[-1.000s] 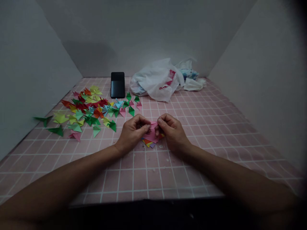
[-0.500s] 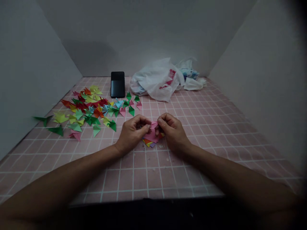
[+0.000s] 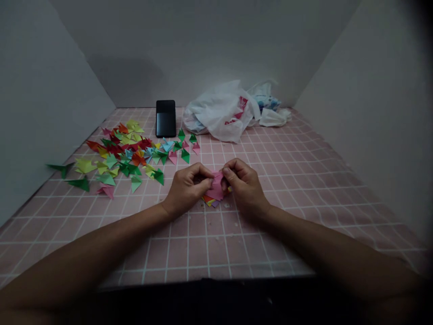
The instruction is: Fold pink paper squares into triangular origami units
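Between my hands is a piece of pink paper (image 3: 215,192), partly folded along its top edge. My left hand (image 3: 189,187) pinches its left side between thumb and fingers. At the upper right corner, my right hand (image 3: 244,187) grips the same paper with thumb and forefinger. Beneath it lies a small stack of colored paper sheets (image 3: 209,201), with orange, yellow and purple corners showing. The fingers hide parts of the pink paper's edges.
Many folded paper shapes (image 3: 126,153) in green, yellow, red, pink and blue spread over the left side. A black phone (image 3: 165,119) stands at the back. Right of it are a crumpled white plastic bag (image 3: 219,113) and a blue-and-white packet (image 3: 265,99). Walls enclose the pink checked tablecloth (image 3: 287,180).
My left hand has shifted slightly, and the pink paper has moved a little to the right between my fingers. The other things stay put.
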`<state>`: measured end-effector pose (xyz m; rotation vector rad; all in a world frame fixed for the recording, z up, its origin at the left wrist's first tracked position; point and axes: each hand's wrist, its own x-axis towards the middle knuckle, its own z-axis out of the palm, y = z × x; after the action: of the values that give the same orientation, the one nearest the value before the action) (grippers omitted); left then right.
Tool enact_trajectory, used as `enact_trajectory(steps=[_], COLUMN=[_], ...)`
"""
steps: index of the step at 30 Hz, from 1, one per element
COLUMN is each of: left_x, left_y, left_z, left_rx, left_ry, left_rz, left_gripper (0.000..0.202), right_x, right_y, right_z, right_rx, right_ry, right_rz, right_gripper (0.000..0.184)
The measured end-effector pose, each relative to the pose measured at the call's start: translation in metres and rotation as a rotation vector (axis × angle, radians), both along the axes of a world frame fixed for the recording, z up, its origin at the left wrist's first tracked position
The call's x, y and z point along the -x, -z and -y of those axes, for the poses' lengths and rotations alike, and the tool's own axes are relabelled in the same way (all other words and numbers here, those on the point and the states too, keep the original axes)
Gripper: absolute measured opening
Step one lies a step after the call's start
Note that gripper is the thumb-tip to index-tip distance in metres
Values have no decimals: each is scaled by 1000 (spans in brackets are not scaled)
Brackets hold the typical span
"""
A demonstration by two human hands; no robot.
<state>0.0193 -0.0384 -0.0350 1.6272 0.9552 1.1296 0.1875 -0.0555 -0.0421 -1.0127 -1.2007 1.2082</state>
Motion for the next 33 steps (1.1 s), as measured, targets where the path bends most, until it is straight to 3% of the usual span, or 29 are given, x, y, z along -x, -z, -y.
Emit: enact_trajectory(steps=[4, 8, 11, 14, 33], left_x=[-1, -3, -4, -5, -6], left_y=[1, -1, -2, -1, 2], left_z=[0, 1, 2, 2, 1], left_rx=[84, 270, 447, 528, 486], left_ry=[22, 72, 112, 130, 100], left_rz=[20, 171, 245, 274, 256], left_gripper=[9, 24, 27, 30, 26], right_x=[-2, -5, -7, -7, -6], right_y=[1, 1, -1, -3, -1], right_z=[-2, -3, -2, -1, -1], right_rx=[-31, -122, -214, -325, -278], right_ry=[17, 25, 21, 36, 27], right_rz=[53, 196, 335, 464, 426], right_gripper=[19, 17, 15, 15, 16])
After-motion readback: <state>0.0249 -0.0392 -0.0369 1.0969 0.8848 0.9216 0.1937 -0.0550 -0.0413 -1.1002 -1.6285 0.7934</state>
